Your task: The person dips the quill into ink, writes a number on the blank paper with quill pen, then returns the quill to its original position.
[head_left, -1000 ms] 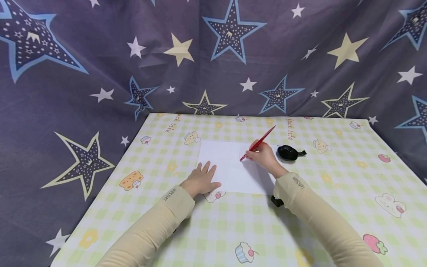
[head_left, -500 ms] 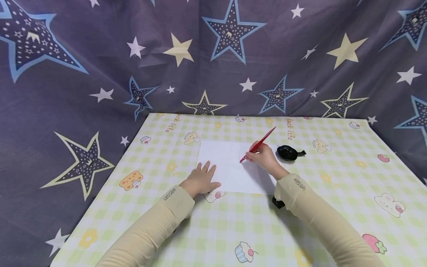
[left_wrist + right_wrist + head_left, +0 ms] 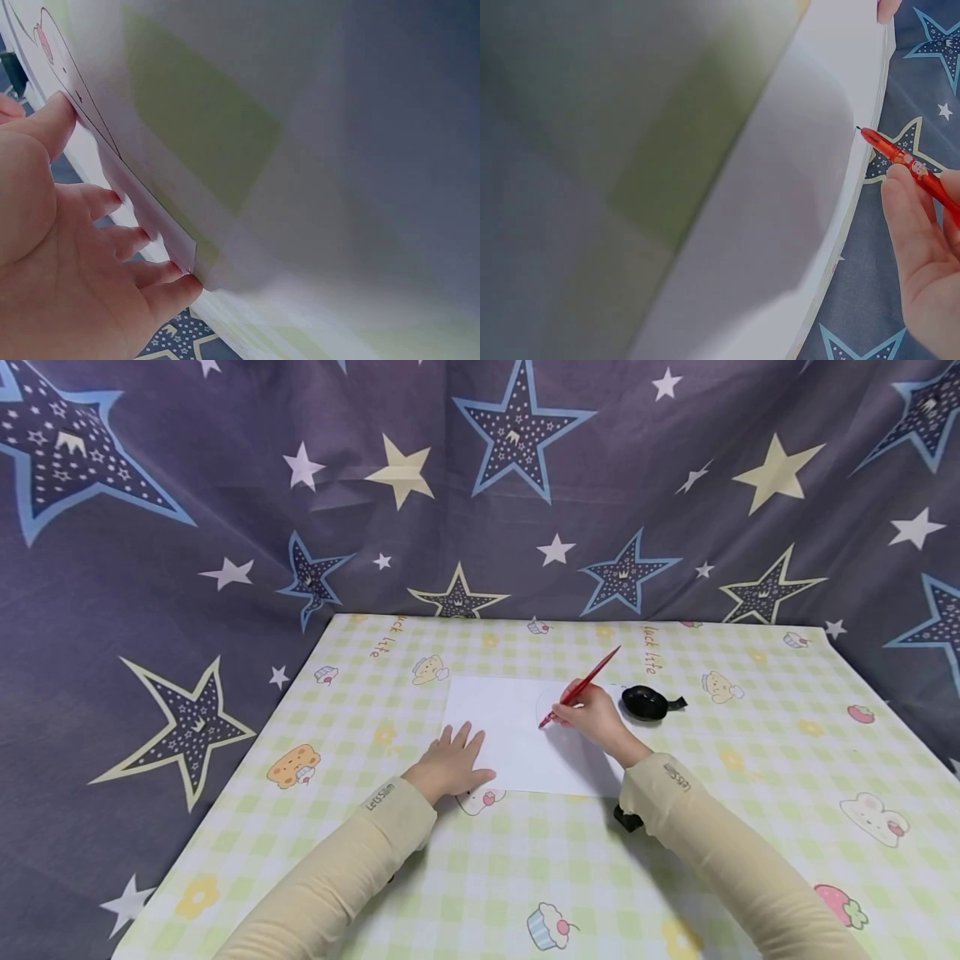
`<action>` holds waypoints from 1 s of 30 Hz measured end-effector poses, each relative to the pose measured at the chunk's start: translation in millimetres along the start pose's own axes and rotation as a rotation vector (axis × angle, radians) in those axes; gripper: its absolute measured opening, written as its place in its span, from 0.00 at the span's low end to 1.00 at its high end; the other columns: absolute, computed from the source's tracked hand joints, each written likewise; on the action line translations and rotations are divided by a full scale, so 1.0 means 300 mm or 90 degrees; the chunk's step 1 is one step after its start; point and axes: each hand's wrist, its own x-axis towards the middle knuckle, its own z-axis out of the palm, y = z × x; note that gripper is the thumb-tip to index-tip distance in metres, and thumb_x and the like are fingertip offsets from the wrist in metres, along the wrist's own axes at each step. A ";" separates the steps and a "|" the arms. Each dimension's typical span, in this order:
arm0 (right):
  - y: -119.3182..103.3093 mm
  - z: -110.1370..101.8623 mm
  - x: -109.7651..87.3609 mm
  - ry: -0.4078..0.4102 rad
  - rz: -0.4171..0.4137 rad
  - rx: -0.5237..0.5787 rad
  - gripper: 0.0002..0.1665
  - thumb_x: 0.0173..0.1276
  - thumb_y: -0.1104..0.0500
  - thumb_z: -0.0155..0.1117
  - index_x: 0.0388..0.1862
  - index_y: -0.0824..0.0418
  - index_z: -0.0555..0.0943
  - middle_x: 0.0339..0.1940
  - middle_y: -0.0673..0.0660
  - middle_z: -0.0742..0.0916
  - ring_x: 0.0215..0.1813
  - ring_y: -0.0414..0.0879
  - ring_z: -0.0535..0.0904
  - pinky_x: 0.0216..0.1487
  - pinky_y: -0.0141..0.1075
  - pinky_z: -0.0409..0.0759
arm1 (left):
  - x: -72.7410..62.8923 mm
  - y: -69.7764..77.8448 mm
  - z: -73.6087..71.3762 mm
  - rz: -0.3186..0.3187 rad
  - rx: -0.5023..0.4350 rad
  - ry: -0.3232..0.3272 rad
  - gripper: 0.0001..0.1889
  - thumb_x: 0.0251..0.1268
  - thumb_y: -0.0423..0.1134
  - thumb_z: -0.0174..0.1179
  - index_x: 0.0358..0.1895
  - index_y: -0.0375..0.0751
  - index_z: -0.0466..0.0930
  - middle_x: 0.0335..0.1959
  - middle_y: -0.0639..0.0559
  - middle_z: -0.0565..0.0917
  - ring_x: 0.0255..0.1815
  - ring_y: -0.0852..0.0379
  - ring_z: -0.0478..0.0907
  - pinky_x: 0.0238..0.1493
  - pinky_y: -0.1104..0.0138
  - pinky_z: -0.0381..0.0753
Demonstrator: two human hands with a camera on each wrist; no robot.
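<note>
A white sheet of paper (image 3: 495, 706) lies on the table, with a faint curved line (image 3: 537, 703) left of the pen. My left hand (image 3: 448, 764) rests with fingers spread on the paper's near left corner, thumb at its near edge. In my right hand (image 3: 597, 717) a slim red pen (image 3: 592, 674) is pinched between thumb and fingers, slanting up to the right. Its dark fine tip meets the paper right of the middle. The right wrist view shows the printed barrel of the pen (image 3: 907, 161) and the fingertips (image 3: 897, 172) against it.
A glossy black rounded object (image 3: 643, 703) with a short tail lies by the paper's right side. Another small black piece (image 3: 627, 818) shows beside the right sleeve. A checked cloth (image 3: 360, 843) covers the table, and a dark star-patterned curtain (image 3: 480, 535) hangs behind it.
The pen tip has moved slightly down the paper towards me, and the faint curved line shows more clearly. My right hand shifted a little with it; the left hand stays in place.
</note>
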 end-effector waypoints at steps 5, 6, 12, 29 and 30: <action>0.002 -0.002 -0.007 -0.008 0.004 0.021 0.06 0.59 0.71 0.62 0.29 0.71 0.73 0.26 0.63 0.84 0.28 0.44 0.81 0.31 0.32 0.82 | 0.002 0.000 0.000 -0.001 -0.003 0.000 0.38 0.67 0.57 0.47 0.73 0.40 0.47 0.73 0.40 0.42 0.71 0.37 0.35 0.68 0.48 0.40; 0.002 -0.002 -0.008 -0.011 0.003 0.025 0.06 0.59 0.71 0.62 0.29 0.71 0.73 0.27 0.63 0.84 0.28 0.44 0.82 0.31 0.31 0.82 | 0.002 0.001 0.000 0.000 -0.004 0.001 0.38 0.67 0.56 0.47 0.73 0.40 0.47 0.73 0.40 0.42 0.71 0.37 0.35 0.68 0.48 0.40; 0.001 -0.002 -0.015 -0.017 0.000 0.022 0.05 0.59 0.72 0.60 0.28 0.70 0.73 0.26 0.62 0.85 0.29 0.46 0.82 0.31 0.31 0.82 | 0.003 0.000 0.001 0.005 -0.006 0.001 0.38 0.67 0.56 0.47 0.72 0.39 0.47 0.73 0.39 0.42 0.71 0.37 0.36 0.68 0.48 0.41; -0.002 -0.013 -0.039 -0.031 0.022 0.028 0.06 0.59 0.71 0.62 0.29 0.70 0.73 0.27 0.62 0.84 0.29 0.46 0.82 0.32 0.34 0.82 | 0.003 0.001 0.001 0.002 -0.002 -0.002 0.38 0.67 0.57 0.47 0.73 0.40 0.46 0.73 0.40 0.42 0.71 0.37 0.35 0.68 0.48 0.40; -0.002 -0.014 -0.040 -0.033 0.023 0.031 0.06 0.59 0.71 0.62 0.29 0.70 0.73 0.27 0.62 0.84 0.29 0.46 0.82 0.32 0.34 0.82 | 0.004 0.001 0.002 0.002 -0.003 -0.002 0.38 0.67 0.57 0.47 0.73 0.40 0.46 0.73 0.39 0.42 0.71 0.37 0.35 0.68 0.48 0.40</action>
